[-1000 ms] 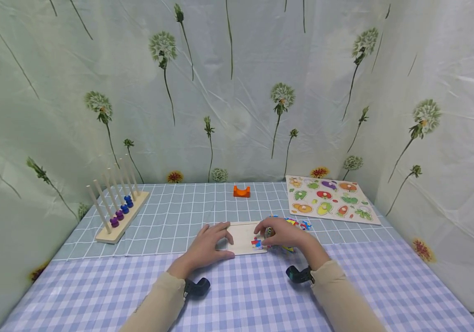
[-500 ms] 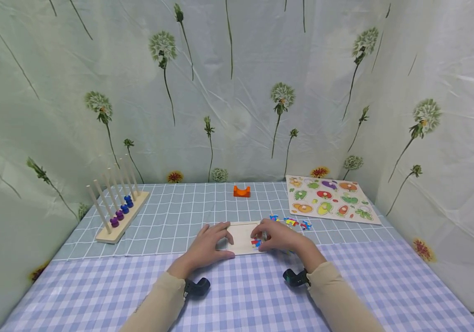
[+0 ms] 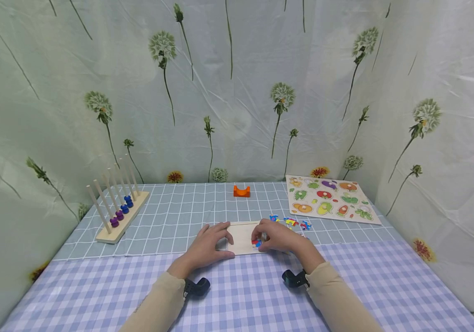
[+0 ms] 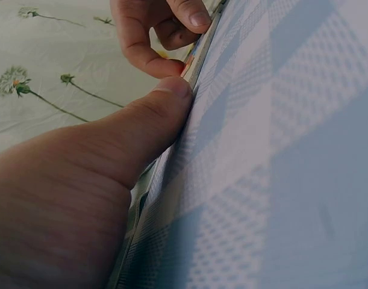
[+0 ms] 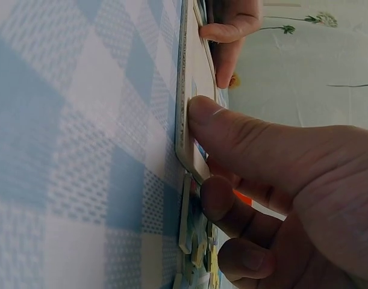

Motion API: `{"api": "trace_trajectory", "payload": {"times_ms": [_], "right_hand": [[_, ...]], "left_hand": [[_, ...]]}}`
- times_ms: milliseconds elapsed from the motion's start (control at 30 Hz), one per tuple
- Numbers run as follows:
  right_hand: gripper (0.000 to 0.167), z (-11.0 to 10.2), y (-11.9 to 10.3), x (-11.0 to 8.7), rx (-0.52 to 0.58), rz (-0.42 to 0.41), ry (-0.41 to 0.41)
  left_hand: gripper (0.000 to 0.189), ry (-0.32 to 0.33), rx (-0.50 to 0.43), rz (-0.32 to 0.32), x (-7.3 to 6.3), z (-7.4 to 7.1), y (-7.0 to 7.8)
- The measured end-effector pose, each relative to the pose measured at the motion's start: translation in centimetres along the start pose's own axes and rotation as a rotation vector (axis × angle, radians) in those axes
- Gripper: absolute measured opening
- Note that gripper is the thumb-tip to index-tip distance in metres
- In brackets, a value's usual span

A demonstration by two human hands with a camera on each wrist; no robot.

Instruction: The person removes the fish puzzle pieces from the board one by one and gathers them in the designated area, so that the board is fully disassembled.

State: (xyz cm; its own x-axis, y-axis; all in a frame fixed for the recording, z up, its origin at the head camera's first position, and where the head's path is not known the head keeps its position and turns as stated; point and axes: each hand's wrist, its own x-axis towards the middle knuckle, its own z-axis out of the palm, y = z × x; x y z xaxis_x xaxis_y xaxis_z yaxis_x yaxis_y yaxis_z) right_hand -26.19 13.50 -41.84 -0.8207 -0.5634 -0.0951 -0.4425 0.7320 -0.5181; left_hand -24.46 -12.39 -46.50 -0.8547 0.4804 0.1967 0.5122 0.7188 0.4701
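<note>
A pale wooden puzzle tray [image 3: 241, 237] lies on the table between the two hands. My left hand [image 3: 205, 245] holds its left end, thumb at the near edge and fingers toward the far edge. Over the right end, my right hand [image 3: 279, 236] pinches a red and blue jigsaw piece [image 3: 255, 242] down in the tray; its fingers hide most of the piece. In the right wrist view the right thumb [image 5: 211, 114] touches down just inside the tray's near rim. Several loose jigsaw pieces [image 3: 291, 222] lie right of the tray, some hidden behind the right hand.
A peg stand [image 3: 114, 234] with blue and purple beads stands at the left. An orange arched block [image 3: 241, 192] sits at the back. A vegetable knob puzzle [image 3: 330, 198] lies at the back right. A checked cloth [image 3: 245, 295] covers the table's front.
My right hand has shifted slightly left over the tray, and its fingers have closed on the red and blue piece, turning it a little. My left hand has stayed put.
</note>
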Motion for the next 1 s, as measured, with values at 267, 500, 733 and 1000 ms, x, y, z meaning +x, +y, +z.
{"api": "trace_trajectory", "payload": {"times_ms": [267,500,733,1000], "right_hand": [[0.022,0.0,-0.4,0.1,-0.020,0.019,0.004],[0.027,0.1,-0.4,-0.1,-0.035,0.011,0.029],[0.029,-0.1,-0.1,-0.1,-0.043,-0.021,0.053],[0.018,-1.2,-0.1,-0.6,0.076,-0.025,0.054]], "left_hand": [[0.027,0.000,-0.006,-0.012,0.0,0.0,0.0],[0.027,0.002,-0.001,-0.009,0.0,0.2,-0.1],[0.027,0.004,-0.007,0.000,0.0,0.1,0.0],[0.027,-0.001,0.007,-0.003,0.1,0.1,-0.1]]}}
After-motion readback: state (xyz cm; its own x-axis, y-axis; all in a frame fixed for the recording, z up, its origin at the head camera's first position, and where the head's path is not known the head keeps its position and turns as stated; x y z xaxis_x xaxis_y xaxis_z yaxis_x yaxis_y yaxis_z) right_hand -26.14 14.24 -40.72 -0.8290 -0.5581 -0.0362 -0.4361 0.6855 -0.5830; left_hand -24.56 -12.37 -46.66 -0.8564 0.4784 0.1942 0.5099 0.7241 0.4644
